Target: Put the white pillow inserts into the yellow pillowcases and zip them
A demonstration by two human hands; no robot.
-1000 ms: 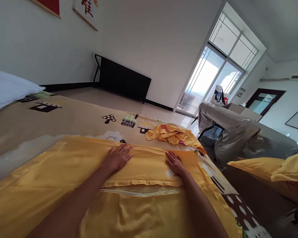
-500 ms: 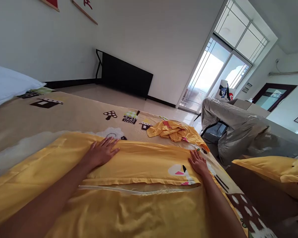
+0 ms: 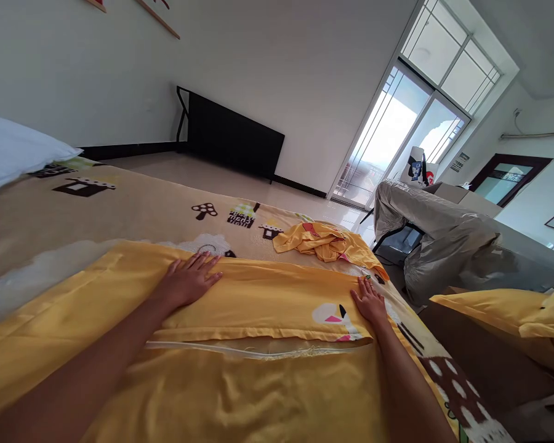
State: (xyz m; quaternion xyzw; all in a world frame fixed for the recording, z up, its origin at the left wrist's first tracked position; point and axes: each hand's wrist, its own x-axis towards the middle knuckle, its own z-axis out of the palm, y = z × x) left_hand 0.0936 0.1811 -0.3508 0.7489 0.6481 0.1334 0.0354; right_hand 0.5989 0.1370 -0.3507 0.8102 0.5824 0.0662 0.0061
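Note:
A yellow pillowcase [image 3: 268, 295] lies spread over the bed, its far strip folded back and a white printed figure near its right end. Below that strip runs a pale zipper seam [image 3: 268, 354] with frayed threads. My left hand [image 3: 189, 280] rests flat on the far fold, left of the middle, fingers stretched out. At the right end of the same fold, my right hand [image 3: 369, 300] presses down with its fingers spread. Neither hand grips anything. Just beyond lies a crumpled orange-yellow cloth [image 3: 327, 243].
A patterned beige blanket [image 3: 152, 200] covers the bed, with a white pillow [image 3: 18, 151] at the left. Yellow pillows [image 3: 498, 311] sit at the right. Past the bed edge stand plastic-covered furniture [image 3: 461, 240] and a black folded panel [image 3: 231, 135] against the wall.
Both hands stay in place on the yellow fabric. The view has shifted very slightly; nothing else has visibly moved.

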